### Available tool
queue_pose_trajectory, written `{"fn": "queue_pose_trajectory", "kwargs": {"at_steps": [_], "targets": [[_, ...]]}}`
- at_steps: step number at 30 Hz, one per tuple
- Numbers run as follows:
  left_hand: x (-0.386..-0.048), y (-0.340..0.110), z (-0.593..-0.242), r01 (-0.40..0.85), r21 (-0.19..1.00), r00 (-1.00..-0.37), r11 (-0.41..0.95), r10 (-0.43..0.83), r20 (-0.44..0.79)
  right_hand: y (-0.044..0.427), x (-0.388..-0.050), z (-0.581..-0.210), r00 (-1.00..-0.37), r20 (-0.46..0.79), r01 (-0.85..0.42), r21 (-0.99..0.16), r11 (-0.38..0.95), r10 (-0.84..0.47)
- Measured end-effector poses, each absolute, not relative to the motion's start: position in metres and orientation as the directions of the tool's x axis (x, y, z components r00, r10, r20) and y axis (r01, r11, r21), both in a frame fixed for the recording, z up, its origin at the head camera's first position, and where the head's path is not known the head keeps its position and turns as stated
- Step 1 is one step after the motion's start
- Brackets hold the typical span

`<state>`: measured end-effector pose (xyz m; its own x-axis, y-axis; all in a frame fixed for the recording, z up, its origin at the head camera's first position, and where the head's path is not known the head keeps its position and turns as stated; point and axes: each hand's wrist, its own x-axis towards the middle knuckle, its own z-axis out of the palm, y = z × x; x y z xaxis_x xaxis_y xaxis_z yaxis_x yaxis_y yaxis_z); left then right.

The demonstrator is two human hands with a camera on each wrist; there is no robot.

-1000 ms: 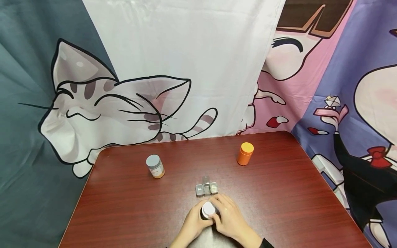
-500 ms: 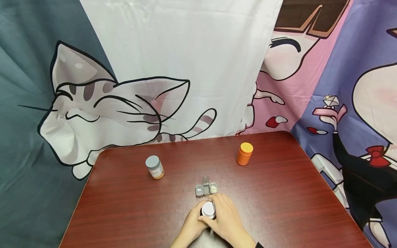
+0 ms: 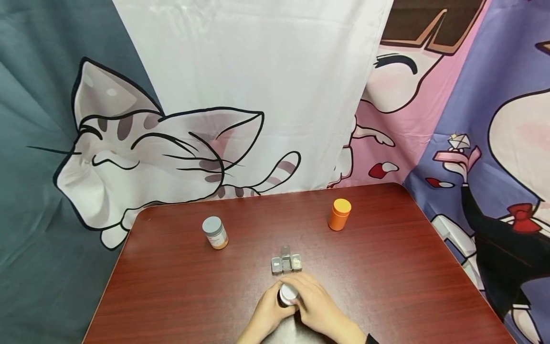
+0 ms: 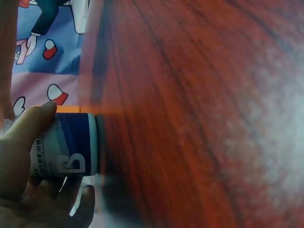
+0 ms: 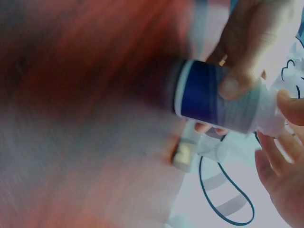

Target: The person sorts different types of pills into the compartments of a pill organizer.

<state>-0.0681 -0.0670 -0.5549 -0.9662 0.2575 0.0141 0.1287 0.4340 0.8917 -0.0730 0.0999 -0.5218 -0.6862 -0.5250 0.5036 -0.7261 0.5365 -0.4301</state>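
A blue-and-white pill bottle (image 4: 64,147) with a white cap (image 3: 289,290) stands near the front of the table in the head view. My left hand (image 3: 267,308) grips the bottle's body; in the left wrist view its thumb lies along the label. The cap is held by my right hand (image 3: 317,306), fingers round its far side and thumb on the near side. Just beyond both hands sits a small clear pill organizer (image 3: 286,263) with its lids up. Pale pieces show in its right compartment, something white in the left.
A clear jar (image 3: 215,232) with a grey lid stands to the left on the dark red table (image 3: 172,286). Farther right is an orange bottle (image 3: 339,215) with a yellow-orange cap. A printed cloth (image 3: 275,71) hangs behind the table's far edge.
The right hand's thumb reached across to the left half a second ago; now it is back at the cap's right near side, fingers turned left over the top. The left hand stays on the bottle.
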Motion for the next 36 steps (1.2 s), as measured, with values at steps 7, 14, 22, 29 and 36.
{"fn": "queue_pose_trajectory", "kwargs": {"at_steps": [7, 14, 22, 29, 36], "targets": [[-0.068, -0.069, -0.556, 0.152, 0.873, -0.967, 0.464, 0.253, 0.034, 0.093, -0.068, -0.516, -0.774, 0.428, -0.628, -0.418, 0.657, -0.467], [-0.068, -0.068, -0.556, 0.144, 0.885, -0.966, 0.443, 0.257, 0.028, 0.086, -0.073, -0.522, -0.79, 0.475, -0.525, -0.195, 0.828, -0.389], [-0.068, -0.068, -0.556, 0.125, 0.888, -0.965, 0.443, 0.261, 0.006, 0.09, -0.074, -0.522, -0.766, 0.479, -0.575, -0.215, 0.789, -0.428], [-0.068, -0.068, -0.555, 0.107, 0.891, -0.966, 0.441, 0.257, -0.012, 0.091, -0.074, -0.514, -0.731, 0.444, -0.663, -0.286, 0.692, -0.517], [-0.067, -0.069, -0.556, 0.131, 0.889, -0.964, 0.438, 0.264, 0.012, 0.094, -0.074, -0.503, -0.65, 0.422, -0.751, -0.234, 0.617, -0.632]]}}
